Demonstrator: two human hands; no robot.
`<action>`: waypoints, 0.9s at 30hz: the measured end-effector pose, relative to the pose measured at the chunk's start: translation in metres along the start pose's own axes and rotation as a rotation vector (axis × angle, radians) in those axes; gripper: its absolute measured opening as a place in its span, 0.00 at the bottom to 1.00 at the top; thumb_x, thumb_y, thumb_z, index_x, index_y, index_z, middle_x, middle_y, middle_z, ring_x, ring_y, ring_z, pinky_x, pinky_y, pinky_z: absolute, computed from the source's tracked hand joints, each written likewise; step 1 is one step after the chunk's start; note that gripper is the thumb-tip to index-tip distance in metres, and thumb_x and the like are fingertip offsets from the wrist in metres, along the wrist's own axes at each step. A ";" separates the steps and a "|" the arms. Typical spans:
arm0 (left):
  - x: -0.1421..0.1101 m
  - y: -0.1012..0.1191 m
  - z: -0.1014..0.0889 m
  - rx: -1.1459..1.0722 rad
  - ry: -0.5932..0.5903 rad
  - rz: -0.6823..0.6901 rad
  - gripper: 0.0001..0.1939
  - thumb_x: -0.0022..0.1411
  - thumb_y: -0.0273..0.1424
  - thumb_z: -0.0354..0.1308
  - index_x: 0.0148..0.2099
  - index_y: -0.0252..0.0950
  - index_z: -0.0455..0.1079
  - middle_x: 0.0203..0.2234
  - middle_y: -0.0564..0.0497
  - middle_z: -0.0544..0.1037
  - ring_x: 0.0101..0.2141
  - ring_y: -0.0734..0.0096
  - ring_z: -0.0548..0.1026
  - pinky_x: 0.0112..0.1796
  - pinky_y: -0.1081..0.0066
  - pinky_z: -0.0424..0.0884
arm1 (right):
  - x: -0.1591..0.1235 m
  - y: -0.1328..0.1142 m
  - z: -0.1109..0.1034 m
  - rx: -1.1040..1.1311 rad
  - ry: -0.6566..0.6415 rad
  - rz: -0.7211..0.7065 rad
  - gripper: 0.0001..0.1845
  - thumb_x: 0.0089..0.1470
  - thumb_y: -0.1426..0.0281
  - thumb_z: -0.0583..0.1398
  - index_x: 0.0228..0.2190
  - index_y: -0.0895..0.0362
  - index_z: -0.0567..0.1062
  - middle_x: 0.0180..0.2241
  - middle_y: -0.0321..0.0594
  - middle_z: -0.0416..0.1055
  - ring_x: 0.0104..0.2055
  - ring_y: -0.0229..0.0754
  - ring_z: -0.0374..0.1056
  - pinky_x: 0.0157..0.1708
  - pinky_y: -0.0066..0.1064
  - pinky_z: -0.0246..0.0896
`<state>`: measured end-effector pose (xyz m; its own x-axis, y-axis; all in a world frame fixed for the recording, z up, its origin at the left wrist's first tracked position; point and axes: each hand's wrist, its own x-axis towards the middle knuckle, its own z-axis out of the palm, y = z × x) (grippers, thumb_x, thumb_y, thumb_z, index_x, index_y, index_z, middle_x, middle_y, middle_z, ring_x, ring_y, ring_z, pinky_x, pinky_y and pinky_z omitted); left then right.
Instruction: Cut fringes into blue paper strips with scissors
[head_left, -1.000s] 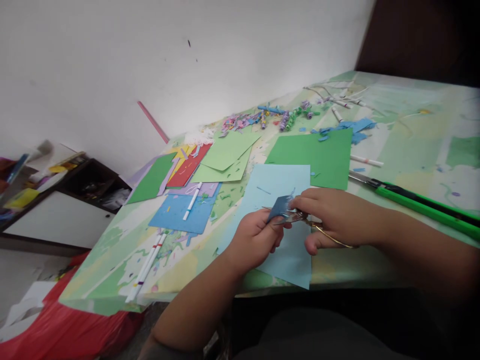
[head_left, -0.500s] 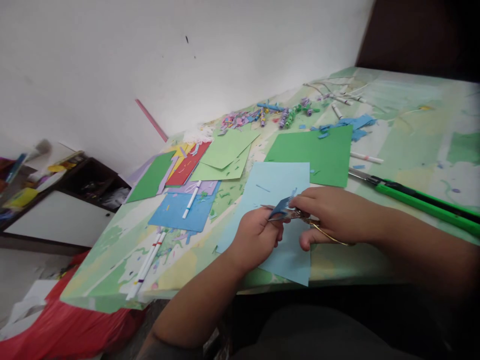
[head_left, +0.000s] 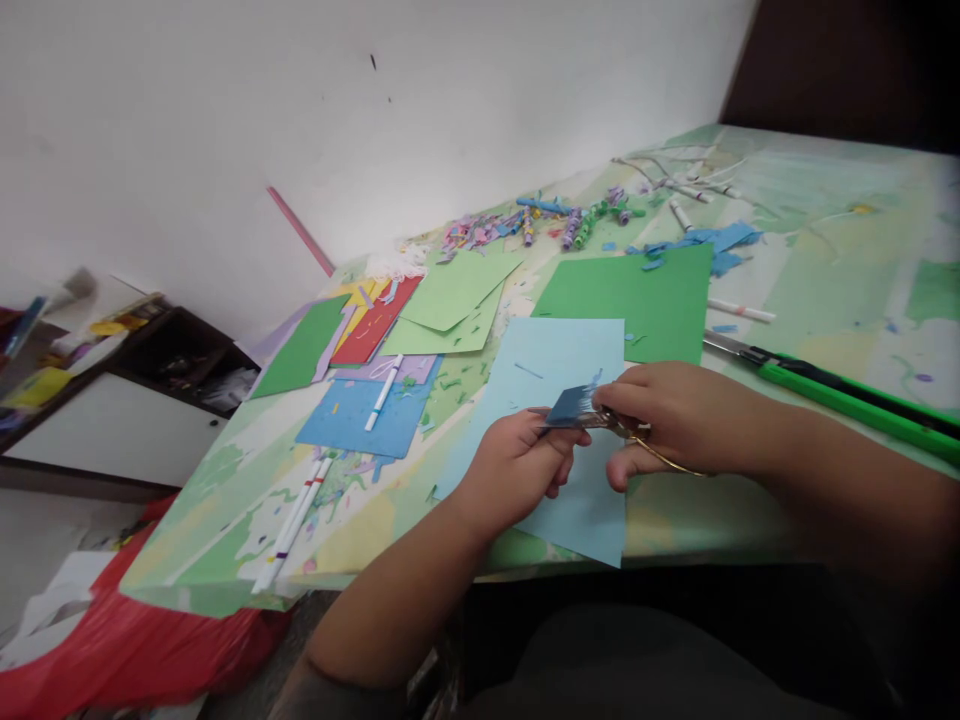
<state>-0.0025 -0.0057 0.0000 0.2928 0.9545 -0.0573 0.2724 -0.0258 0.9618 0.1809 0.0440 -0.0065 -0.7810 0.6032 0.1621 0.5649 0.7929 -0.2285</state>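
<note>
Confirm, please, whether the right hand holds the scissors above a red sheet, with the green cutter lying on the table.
Not quite: the head view shows a light blue sheet beneath the scissors, not a red one. The right hand does hold them, and the green cutter lies on the table.

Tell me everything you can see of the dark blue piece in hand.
The dark blue piece is small and flat, apparently paper or thin foam, its right edge slit into a fringe of narrow strips. The left hand grips it near its lower left, holding it above the light blue sheet. The scissors run close along its lower side; whether the right hand touches the fringe is unclear.
</note>
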 end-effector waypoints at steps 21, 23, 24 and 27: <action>0.016 -0.008 -0.005 -0.120 0.152 -0.067 0.12 0.55 0.34 0.51 0.25 0.31 0.65 0.16 0.54 0.70 0.16 0.82 0.66 0.20 0.78 0.64 | 0.008 -0.001 -0.001 0.161 -0.129 0.129 0.21 0.47 0.51 0.53 0.29 0.57 0.66 0.23 0.36 0.64 0.24 0.36 0.57 0.24 0.26 0.46; 0.016 -0.007 -0.005 -0.091 0.149 -0.063 0.11 0.55 0.33 0.51 0.24 0.32 0.64 0.16 0.55 0.69 0.16 0.82 0.66 0.20 0.78 0.64 | 0.008 -0.002 -0.002 0.142 -0.123 0.117 0.22 0.47 0.50 0.53 0.30 0.58 0.66 0.24 0.37 0.64 0.25 0.37 0.57 0.24 0.26 0.46; 0.015 -0.007 -0.004 -0.073 0.146 -0.059 0.11 0.55 0.33 0.51 0.24 0.32 0.64 0.16 0.55 0.68 0.16 0.82 0.66 0.20 0.78 0.63 | 0.008 -0.002 -0.003 0.139 -0.124 0.110 0.22 0.47 0.50 0.52 0.31 0.58 0.67 0.24 0.37 0.64 0.25 0.37 0.57 0.24 0.26 0.46; 0.014 -0.006 -0.004 -0.006 0.141 -0.037 0.11 0.55 0.33 0.50 0.24 0.33 0.63 0.15 0.57 0.67 0.16 0.82 0.65 0.21 0.78 0.63 | 0.007 -0.002 -0.003 0.142 -0.128 0.093 0.24 0.47 0.50 0.52 0.34 0.58 0.67 0.24 0.38 0.64 0.25 0.38 0.57 0.24 0.27 0.46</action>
<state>-0.0040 0.0088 -0.0052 0.1507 0.9870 -0.0551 0.2746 0.0117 0.9615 0.1748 0.0469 -0.0014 -0.7597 0.6501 0.0124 0.6002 0.7085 -0.3713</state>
